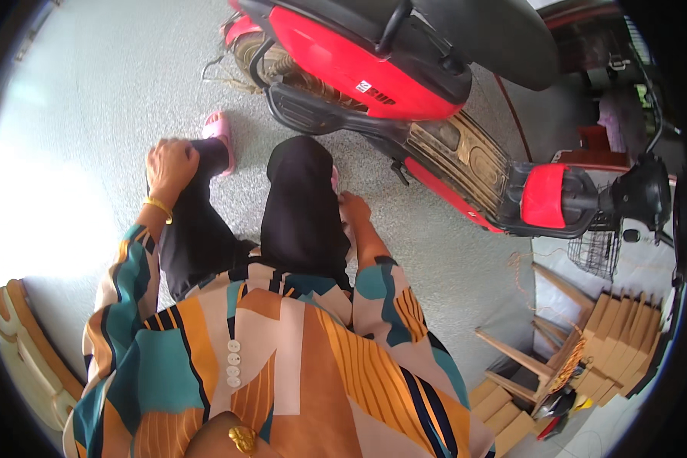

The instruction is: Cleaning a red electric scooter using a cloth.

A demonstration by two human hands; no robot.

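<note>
My left hand (173,163) rests over the left knee of the black trousers (197,243), its fingertips turned down out of sight. A yellow bangle (159,208) circles that wrist. At the outer side of the right knee (299,172) is my right hand (355,208), with its fingers bent and partly hidden by the leg. Whether it holds anything is not visible. A pink slipper (229,154) is on my left foot, flat on the speckled grey floor (263,212). Only a sliver of pink footwear (335,178) shows past the right knee.
Ahead and to the right stands a red and black scooter (372,74) with a dusty footboard (458,149) and a wire basket (594,252). Lower right are an overturned wooden stool (526,366) and stacked cardboard (621,338). A plastic chair (31,366) is at lower left.
</note>
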